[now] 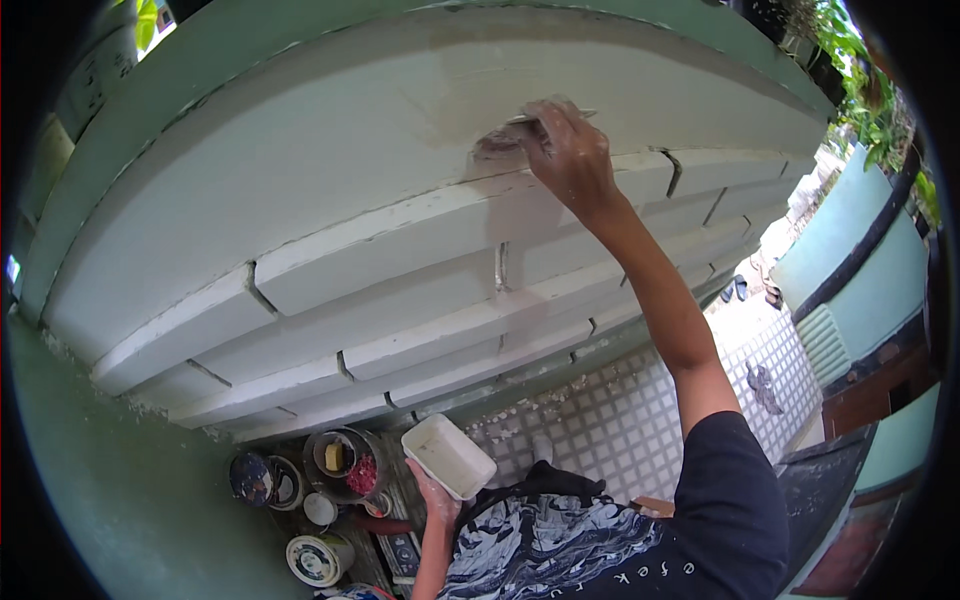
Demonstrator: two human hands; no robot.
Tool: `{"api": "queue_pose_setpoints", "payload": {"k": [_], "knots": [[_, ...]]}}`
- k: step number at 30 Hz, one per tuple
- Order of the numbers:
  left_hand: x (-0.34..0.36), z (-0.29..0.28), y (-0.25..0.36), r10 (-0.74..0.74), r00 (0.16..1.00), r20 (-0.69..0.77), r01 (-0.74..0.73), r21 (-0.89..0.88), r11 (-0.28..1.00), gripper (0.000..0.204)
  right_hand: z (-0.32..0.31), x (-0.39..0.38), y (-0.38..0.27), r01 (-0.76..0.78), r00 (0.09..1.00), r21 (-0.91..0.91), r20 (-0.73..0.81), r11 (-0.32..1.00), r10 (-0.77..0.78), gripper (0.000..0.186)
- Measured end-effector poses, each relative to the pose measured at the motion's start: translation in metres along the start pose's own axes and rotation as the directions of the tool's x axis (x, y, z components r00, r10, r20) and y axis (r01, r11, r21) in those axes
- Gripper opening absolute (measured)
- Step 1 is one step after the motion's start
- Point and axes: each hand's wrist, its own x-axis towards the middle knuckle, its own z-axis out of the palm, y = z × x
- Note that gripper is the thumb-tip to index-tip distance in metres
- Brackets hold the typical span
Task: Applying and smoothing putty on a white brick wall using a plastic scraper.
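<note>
My right hand (572,150) is raised against the white wall (330,130), with its fingers closed on a thin flat scraper (520,118). The scraper is partly hidden by the fingers and smeared by motion. Around it the wall surface has a damp, greyish-beige patch (455,95). Low in front of my body, my left hand (436,496) grips a white rectangular tub (450,455) by its side. Pale residue coats the inside of the tub, and whitish smears cover the fingers of both hands.
Raised white bands (400,225) with dark vertical grooves run along the wall. Buckets and pots cluster at lower left, including a dark basin (312,455) and a white pail (318,560). Crumbs lie on the checkered tile floor (620,440). A grey rag (763,388) lies at right.
</note>
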Motion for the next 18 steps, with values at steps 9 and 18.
{"api": "queue_pose_setpoints", "payload": {"k": [9, 18], "knots": [[0.001, -0.009, -0.003, 0.003, 0.999, -0.042, -0.003, -0.002, 1.000, 0.075, -0.046, -0.051, 0.122, 0.137, 0.958, -0.316, 0.285, 0.939, -0.044, 0.030], [0.011, 0.006, -0.014, -0.016, 1.000, -0.012, 0.017, 0.067, 0.998, 0.075, -0.028, -0.042, 0.077, -0.072, 0.992, 0.018, 0.101, 0.997, 0.070, 0.025]]}}
